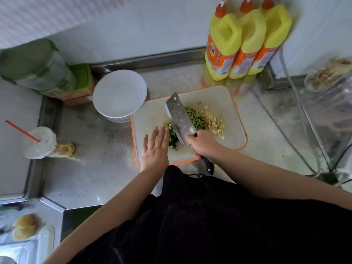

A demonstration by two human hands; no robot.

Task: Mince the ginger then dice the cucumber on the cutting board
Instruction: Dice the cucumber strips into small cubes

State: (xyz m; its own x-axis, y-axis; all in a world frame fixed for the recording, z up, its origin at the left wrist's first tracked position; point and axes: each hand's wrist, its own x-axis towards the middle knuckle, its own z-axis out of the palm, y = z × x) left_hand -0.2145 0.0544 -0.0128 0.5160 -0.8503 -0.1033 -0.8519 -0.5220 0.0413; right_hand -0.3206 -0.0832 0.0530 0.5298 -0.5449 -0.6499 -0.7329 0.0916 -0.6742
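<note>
Gripping the cleaver (179, 119), right hand (203, 144) gathers diced cucumber (192, 119) against flat left hand (156, 149).

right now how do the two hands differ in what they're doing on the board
The left hand lies open with straight fingers beside the diced cucumber, holding nothing; the right hand is curled round the handle of the cleaver. The left hand sits at the near left part of the cutting board; the right hand is nearer the middle, next to the minced ginger. Both are over the board, flanking the cucumber.
</note>
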